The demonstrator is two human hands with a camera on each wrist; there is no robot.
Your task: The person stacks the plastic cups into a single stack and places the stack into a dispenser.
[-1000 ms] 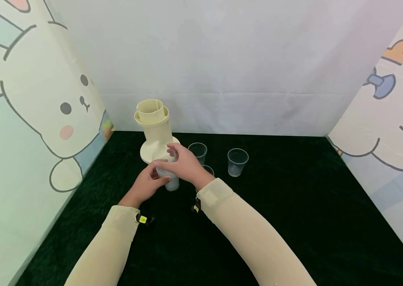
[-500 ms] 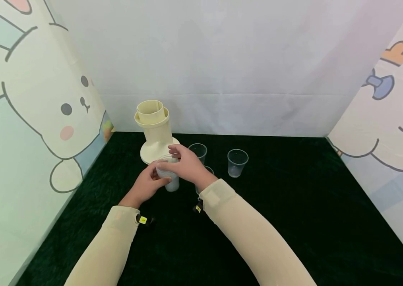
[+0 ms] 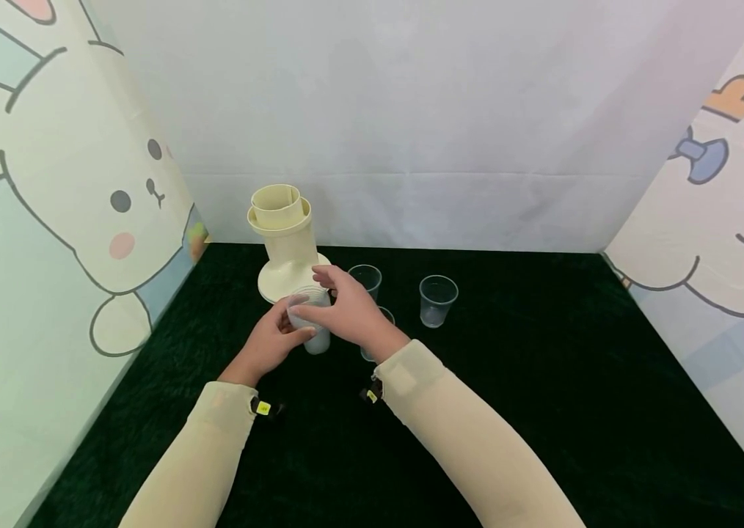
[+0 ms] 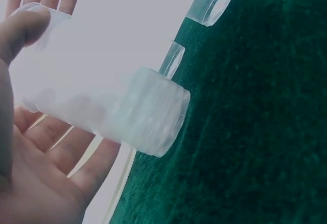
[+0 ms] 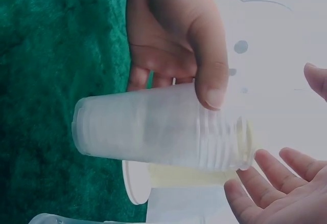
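My left hand (image 3: 268, 345) holds a stack of nested clear plastic cups (image 3: 318, 339) at its upper part, tilted over the dark green cloth. In the right wrist view, the left thumb lies along the cup stack (image 5: 143, 127) near its several layered rims, with the fingers behind. My right hand (image 3: 354, 312) is at the rim end, its thumb and fingers spread apart. In that same wrist view, the right fingertips (image 5: 260, 157) come right up to the outermost rim, and the thumb stands away from it. The left wrist view shows the cup stack's bottom end (image 4: 156, 116) pointing down over the cloth.
A cream stand (image 3: 289, 249) with a wide round base and a tube in its top stands behind the hands. One clear cup (image 3: 438, 301) stands upright at right. Another cup (image 3: 365, 277) and a partly hidden cup (image 3: 387, 315) are behind the right hand.
My right hand has shifted slightly right and toward me, its thumb drawing back over the stack, so more of the layered rims shows. The left hand stays in place, gripping the stack.
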